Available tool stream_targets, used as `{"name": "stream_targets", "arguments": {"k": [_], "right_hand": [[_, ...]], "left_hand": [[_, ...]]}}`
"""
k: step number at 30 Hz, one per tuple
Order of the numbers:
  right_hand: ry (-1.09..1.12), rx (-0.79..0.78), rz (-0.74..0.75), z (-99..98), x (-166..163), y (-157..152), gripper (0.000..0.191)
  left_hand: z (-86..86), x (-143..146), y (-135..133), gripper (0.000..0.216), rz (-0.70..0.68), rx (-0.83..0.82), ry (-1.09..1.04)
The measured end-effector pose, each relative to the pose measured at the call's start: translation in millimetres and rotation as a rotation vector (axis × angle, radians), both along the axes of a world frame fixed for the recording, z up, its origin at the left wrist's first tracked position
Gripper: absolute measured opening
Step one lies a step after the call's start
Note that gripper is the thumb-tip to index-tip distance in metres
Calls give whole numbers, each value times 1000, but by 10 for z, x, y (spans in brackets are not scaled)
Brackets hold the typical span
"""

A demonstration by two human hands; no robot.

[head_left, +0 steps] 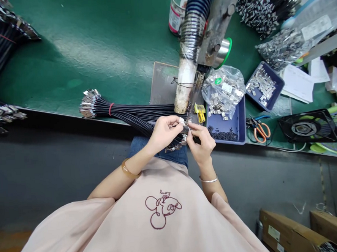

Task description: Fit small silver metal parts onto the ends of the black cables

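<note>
My left hand (165,133) is closed in a pinch at the table's front edge, with something small and white at its fingertips. Just right of it, my right hand (200,141) pinches a thin, light-coloured piece too small to name. Their fingertips nearly meet below the end of a fume hose (182,96). A bundle of black cables (130,112), tied with a red band, runs under and behind my left hand. Metal connectors (90,102) cap its left end. More metal cable ends (175,145) show below my hands, partly hidden by them.
Right of my hands stands a blue tray (242,127) with a bag of metal connectors (223,86) and small black parts. Farther right are a smaller tray (278,84), orange-handled pliers (261,132) and a fan (307,128). A solder spool (223,52) sits behind. More cable bundles (0,45) lie left.
</note>
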State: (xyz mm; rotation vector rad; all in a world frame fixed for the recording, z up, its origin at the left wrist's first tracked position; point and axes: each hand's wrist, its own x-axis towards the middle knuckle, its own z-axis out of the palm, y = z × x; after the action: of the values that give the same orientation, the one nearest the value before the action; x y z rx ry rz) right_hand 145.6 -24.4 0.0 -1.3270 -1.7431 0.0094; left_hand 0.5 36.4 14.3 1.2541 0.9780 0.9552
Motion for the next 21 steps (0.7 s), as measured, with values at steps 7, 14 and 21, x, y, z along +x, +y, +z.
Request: {"name": "stream_targets", "arguments": {"k": [7, 14, 21], "right_hand": [[-56, 88, -1, 39, 0, 33, 18], [-92, 132, 44, 23, 17, 5, 22], [-53, 96, 25, 6, 12, 12, 21]], "left_hand": [[24, 8, 2, 16, 3, -2, -28], [23, -14, -22, 16, -20, -7, 6], [-40, -13, -26, 17, -32, 5, 30]]}}
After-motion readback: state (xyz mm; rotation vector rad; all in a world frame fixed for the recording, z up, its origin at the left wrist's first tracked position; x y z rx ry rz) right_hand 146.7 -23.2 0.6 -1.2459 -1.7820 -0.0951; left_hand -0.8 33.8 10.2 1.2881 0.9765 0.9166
